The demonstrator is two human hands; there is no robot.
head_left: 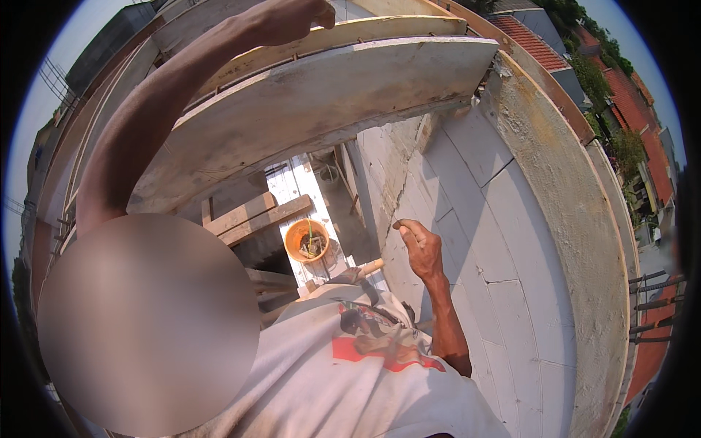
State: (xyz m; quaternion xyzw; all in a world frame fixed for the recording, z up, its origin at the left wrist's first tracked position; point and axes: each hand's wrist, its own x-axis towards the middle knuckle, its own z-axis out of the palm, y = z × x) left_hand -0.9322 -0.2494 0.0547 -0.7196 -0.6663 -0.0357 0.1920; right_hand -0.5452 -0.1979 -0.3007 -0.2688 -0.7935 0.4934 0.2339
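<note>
Closest to me I see a white shirt (343,379) with a red-and-black print patch on its front, filling the lower middle of the view. My right hand (420,248) hangs just above it on a bent arm, fingers curled narrow with thumb and forefinger pinched together; I cannot tell whether anything is between them. It hovers beside the pale block wall (482,219), whose joints run as dark lines. Just left of that hand a wooden tool handle (369,267) pokes out near the shirt. Further down sits an orange bucket (308,239) on a white plank. My left arm stretches up and away, and the left hand (296,18) closes over the top edge of a long curved wooden board (328,102).
</note>
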